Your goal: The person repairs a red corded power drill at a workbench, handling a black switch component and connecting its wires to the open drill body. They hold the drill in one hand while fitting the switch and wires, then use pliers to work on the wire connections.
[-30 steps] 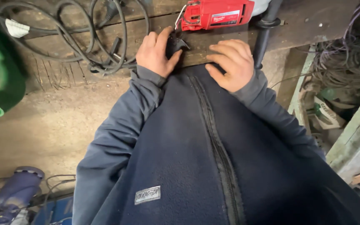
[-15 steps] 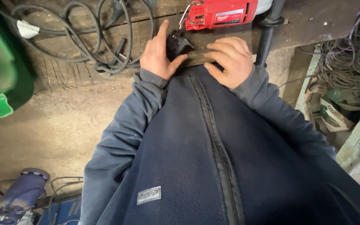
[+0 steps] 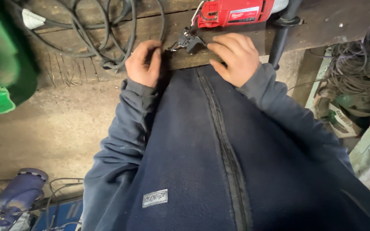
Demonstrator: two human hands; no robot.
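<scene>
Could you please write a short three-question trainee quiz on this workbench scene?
1. True or false: the left hand grips the red power tool.
2. Which lies between the hands? A) small black switch part B) green lid C) coiled cable
3. Fill in: the right hand rests flat on the wooden ____.

Key: 1 false; 2 A; 3 bench.
</scene>
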